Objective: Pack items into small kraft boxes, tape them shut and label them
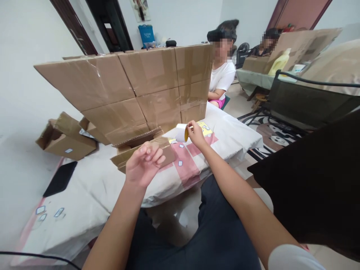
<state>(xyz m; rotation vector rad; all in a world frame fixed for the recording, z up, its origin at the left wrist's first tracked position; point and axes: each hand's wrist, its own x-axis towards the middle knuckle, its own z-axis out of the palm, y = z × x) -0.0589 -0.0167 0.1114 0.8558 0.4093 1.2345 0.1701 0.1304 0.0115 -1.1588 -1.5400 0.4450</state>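
My right hand [196, 134] grips the edge of a white roll of labels [181, 132] with a yellow core, raised over the table. To its left, my left hand [144, 162] is held up with the palm showing and the fingers curled in. Whether anything small sits between those fingertips is too unclear to tell. Just behind the left hand stands a cardboard box [168, 155] with its top flaps open, partly hidden by that hand. Small blue-edged labels [180, 163] lie on the tablecloth near the roll.
A wall of stacked cardboard boxes [157, 71] rises behind the work spot on the covered table [225, 123]. At the left are an open box [69, 137], a black flat item [60, 179] and loose labels [59, 212]. A person [223, 75] sits beyond the stack.
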